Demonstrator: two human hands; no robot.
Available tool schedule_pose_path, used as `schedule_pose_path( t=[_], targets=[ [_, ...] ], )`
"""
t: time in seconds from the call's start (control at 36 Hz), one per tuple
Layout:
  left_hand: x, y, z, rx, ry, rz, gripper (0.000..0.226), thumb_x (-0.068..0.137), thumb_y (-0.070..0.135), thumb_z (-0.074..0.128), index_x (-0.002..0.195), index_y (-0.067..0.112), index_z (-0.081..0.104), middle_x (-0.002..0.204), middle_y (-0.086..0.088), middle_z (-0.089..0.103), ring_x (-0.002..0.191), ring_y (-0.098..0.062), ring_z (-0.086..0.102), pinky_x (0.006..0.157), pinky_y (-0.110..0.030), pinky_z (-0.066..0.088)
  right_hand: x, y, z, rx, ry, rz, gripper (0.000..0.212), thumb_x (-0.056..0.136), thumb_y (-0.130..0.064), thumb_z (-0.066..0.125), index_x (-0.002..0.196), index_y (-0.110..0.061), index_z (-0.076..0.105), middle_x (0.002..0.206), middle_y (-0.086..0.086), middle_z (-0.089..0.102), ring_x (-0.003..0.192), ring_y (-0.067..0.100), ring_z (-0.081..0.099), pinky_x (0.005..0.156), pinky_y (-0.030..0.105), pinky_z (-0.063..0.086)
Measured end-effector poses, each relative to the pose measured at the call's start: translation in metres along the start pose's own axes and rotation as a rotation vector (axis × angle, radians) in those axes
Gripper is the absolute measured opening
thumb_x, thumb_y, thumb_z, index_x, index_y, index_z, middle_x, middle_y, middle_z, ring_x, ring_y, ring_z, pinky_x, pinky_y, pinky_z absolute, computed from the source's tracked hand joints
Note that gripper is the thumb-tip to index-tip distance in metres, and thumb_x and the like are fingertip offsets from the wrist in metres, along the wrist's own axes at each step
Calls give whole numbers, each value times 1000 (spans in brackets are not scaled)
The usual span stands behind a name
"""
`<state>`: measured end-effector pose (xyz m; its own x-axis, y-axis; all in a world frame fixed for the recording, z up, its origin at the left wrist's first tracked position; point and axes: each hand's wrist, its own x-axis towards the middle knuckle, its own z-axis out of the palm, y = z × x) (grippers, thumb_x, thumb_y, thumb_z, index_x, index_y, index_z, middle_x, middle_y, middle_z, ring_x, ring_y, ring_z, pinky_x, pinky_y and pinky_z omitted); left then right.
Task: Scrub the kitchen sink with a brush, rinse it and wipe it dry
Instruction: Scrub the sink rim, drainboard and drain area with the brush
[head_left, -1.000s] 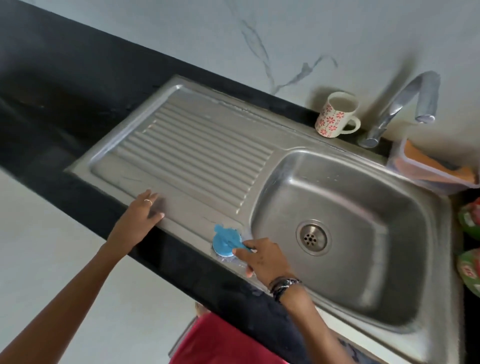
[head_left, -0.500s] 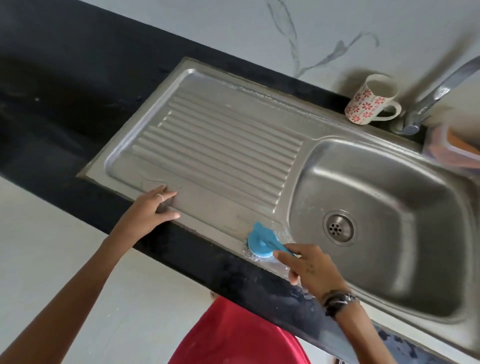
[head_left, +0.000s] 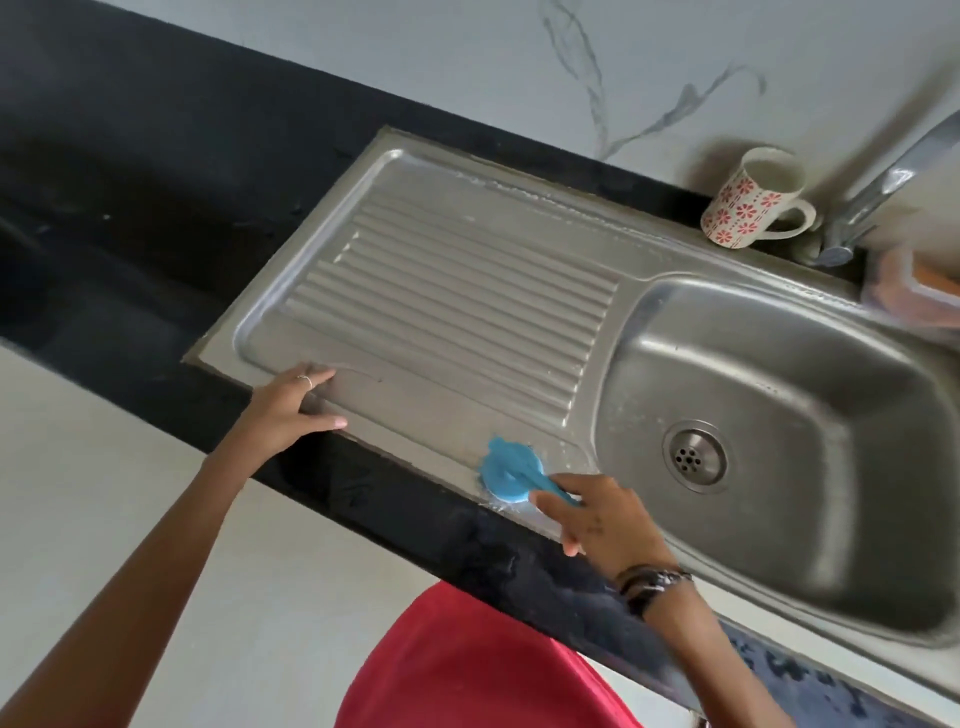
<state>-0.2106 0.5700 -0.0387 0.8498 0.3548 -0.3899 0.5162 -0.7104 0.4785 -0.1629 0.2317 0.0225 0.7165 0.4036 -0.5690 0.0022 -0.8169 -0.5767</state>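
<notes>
Blue brush in right hand presses the sink rim.

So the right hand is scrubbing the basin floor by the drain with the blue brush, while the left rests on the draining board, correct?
Not quite. The head view shows the right hand pressing the blue brush on the front rim beside the draining board, not inside the basin. The left hand is as you say.

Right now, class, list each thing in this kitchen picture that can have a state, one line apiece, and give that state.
Round blue scrub brush: head down on the sink's front rim, gripped by the right hand.
Left hand: open, resting flat on the ribbed steel drainboard.
Steel sink basin: no standing water, drain unplugged.
Chrome tap: no water seen running.
White mug with red flowers: upright.
</notes>
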Motion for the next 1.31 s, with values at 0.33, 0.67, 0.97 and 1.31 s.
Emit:
schedule_pose_path(
  t=[0.33,0.67,0.97,1.31],
  targets=[
    [14,10,-7,366,-43,-49,77,78,48,67,144,26,33,154,-1,21,143,-19,18,110,-52,-16,40,-60,33,-81,29,-98,36,92,-38,48,121,-21,61,97,12,68,96,27,62,82,33,45],
    [44,-58,-62,222,-146,56,78,75,32,76,142,26,36,155,4,21,144,-21,13,116,-47,-5,50,-91,48,27,13,8,30,92,-40,50,112,-23,65,55,-6,55,52,6,54,63,26,45],
    [67,-61,-73,415,-250,165,87,73,50,71,146,29,28,155,6,14,140,-30,17,115,-42,16,92,-192,100,-108,72,-46,35,94,-39,45,121,-23,59,93,11,64,94,30,62,76,34,46],
    [89,-82,-109,433,-478,243,126,75,47,72,140,18,-32,143,-1,-43,129,-12,-38,111,-34,-17,61,-160,90,-4,154,130,27,93,-40,50,102,-20,66,54,-4,50,73,26,60,70,32,46]
  ],
)
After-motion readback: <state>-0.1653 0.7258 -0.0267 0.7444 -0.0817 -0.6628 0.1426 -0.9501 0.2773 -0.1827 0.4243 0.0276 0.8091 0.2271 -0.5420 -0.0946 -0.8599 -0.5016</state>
